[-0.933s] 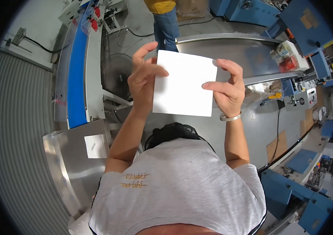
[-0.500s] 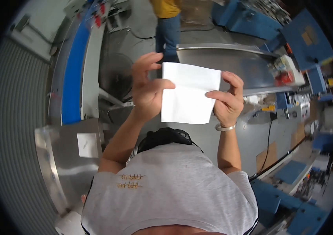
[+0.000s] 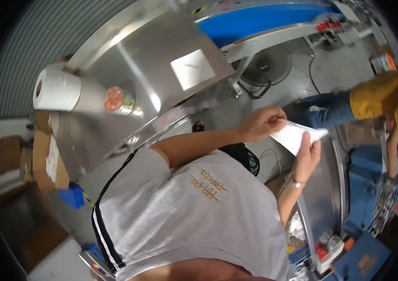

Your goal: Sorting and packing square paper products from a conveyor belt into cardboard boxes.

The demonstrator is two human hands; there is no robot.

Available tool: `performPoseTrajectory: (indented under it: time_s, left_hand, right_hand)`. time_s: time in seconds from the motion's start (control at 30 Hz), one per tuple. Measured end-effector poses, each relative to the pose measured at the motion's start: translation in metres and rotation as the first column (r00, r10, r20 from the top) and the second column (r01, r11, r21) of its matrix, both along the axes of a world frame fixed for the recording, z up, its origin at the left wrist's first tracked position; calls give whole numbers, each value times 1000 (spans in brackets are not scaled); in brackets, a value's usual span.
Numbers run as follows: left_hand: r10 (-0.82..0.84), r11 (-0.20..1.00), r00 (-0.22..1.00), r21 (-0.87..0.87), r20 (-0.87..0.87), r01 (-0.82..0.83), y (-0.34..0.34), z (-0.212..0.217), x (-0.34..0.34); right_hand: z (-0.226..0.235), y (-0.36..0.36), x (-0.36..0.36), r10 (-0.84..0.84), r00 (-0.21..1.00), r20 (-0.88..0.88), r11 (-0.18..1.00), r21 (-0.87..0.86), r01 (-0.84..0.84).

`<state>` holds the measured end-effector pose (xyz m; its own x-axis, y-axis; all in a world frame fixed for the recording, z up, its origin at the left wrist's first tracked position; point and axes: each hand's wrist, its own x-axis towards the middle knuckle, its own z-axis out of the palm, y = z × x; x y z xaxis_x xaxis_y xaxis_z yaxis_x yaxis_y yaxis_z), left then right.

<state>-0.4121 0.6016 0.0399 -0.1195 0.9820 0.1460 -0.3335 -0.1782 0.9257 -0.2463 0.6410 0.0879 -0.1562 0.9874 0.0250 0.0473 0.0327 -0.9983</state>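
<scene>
A square white sheet (image 3: 291, 137), like folded paper or a thin packet, is held up in front of me and seen at a slant. My left hand (image 3: 263, 123) pinches its left upper corner between thumb and fingers. At its right side my right hand (image 3: 307, 158), with a bracelet at the wrist, is closed on it, the thumb lying on the near face and the fingers mostly hidden behind. Another white square sheet (image 3: 192, 69) with a small dark mark lies on the steel table (image 3: 147, 51).
A white roll (image 3: 63, 91) and a jar with reddish contents (image 3: 120, 100) stand on the table. Beyond it runs a blue conveyor belt (image 3: 264, 23), with a round floor fan (image 3: 266, 65) below. A person in a yellow top (image 3: 381, 96) bends over blue machinery (image 3: 367, 182). Cardboard boxes (image 3: 44, 159) stand at left.
My view has swung left, bringing the steel table in front. The sheet has gone from facing me flat to slanted, and my hands have come closer together.
</scene>
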Motion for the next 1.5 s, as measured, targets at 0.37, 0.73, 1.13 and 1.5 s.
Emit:
performPoseTrajectory:
  time_s: [0.37,0.73,1.13,1.5]
  left_hand:
    - [603,730,793,-464,90,-502,-104,-26,-123]
    - [728,569,685,-573,18,-590,-122,-38,-170]
    - [674,530,727,-601,-129,-598,-112,-37,-178]
    - [689,406,686,-659,-235,-633,-83,-48,-196]
  right_hand:
    - [-72,25,-200,665,698,265,741,-123,-660]
    - [-87,11,-250,766,636,91,635,-253,-730]
    - [-69,8,-246,605,719,343,788,-127,-603]
    - [-86,27,-270,472,742,476,835,28,-549]
